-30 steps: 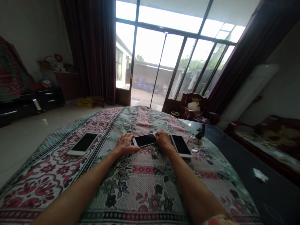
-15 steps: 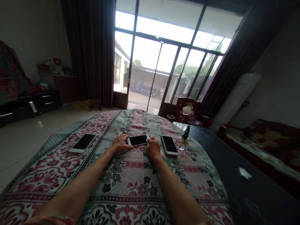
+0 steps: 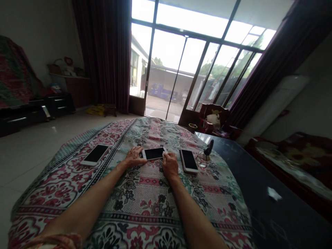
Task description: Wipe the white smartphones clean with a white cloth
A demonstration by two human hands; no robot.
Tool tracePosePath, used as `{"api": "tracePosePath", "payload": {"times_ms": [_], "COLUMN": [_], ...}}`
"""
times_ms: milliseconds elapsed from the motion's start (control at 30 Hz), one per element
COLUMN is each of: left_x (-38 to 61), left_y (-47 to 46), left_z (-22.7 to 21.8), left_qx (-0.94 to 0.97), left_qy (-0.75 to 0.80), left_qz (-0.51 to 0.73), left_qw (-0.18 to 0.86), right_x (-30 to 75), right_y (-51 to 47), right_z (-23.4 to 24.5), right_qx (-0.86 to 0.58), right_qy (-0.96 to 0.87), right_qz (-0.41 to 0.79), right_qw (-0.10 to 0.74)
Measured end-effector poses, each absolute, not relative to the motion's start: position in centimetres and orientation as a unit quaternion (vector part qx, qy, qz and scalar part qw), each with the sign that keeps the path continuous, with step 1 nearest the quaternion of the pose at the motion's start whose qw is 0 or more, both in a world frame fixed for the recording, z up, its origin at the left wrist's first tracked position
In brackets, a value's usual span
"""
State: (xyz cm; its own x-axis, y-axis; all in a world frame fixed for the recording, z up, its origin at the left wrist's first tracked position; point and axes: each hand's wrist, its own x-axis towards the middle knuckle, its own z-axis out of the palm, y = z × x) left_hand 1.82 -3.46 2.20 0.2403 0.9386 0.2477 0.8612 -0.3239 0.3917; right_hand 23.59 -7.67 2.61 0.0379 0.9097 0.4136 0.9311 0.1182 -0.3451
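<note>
A white smartphone [image 3: 155, 153] with a dark screen lies sideways on the patterned tablecloth [image 3: 153, 183], between my two hands. My left hand [image 3: 135, 156] grips its left end, fingers at the far side and thumb at the near edge. At the phone's right end, my right hand [image 3: 170, 164] is closed in a pinch. Something small and white shows at its fingertips, too little to name. To the left lies a second white phone [image 3: 95, 155], screen up. Right of my right hand is a third phone [image 3: 189, 161], with a pale frame and a dark screen.
A clear glass container [image 3: 203, 159] with a black object [image 3: 209, 148] rising from it stands right of the phones. Beyond, a dark table [image 3: 241, 166] holds a crumpled white piece [image 3: 274, 194]. Wooden seats [image 3: 213, 119], glass doors [image 3: 166, 79] and curtains [image 3: 103, 55] surround.
The view has tilted slightly down and shifted, so the surroundings sit differently. Both hands stay at the phone's ends, with the right hand's fingertips slightly changed in position.
</note>
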Motion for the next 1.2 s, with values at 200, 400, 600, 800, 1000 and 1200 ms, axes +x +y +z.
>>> {"api": "tracePosePath", "payload": {"times_ms": [200, 400, 600, 800, 1000, 1200], "left_x": [1.5, 1.3, 1.3, 0.9, 0.4, 0.2], "left_y": [-3.3, -3.3, -3.3, -3.2, -2.7, -2.0], "left_z": [2.0, 1.7, 1.5, 1.8, 1.2, 0.0], "left_qx": [0.792, 0.799, 0.802, 0.809, 0.804, 0.807], "left_qy": [0.561, 0.555, 0.554, 0.547, 0.547, 0.527], "left_qz": [0.221, 0.209, 0.201, 0.171, 0.177, 0.239], "left_qw": [0.098, 0.097, 0.097, 0.134, 0.148, 0.118], "right_x": [23.1, 21.5, 19.4, 18.9, 19.1, 19.1], "right_y": [-7.9, -7.1, -6.4, -6.6, -7.4, -7.8], "right_z": [2.8, 3.4, 3.8, 3.8, 3.6, 3.3], "right_qx": [-0.641, -0.602, -0.566, -0.516, -0.481, -0.465], "right_qy": [-0.724, -0.764, -0.798, -0.829, -0.845, -0.851], "right_qz": [-0.036, -0.038, -0.021, -0.011, 0.009, 0.024], "right_qw": [0.254, 0.231, 0.206, 0.214, 0.233, 0.244]}}
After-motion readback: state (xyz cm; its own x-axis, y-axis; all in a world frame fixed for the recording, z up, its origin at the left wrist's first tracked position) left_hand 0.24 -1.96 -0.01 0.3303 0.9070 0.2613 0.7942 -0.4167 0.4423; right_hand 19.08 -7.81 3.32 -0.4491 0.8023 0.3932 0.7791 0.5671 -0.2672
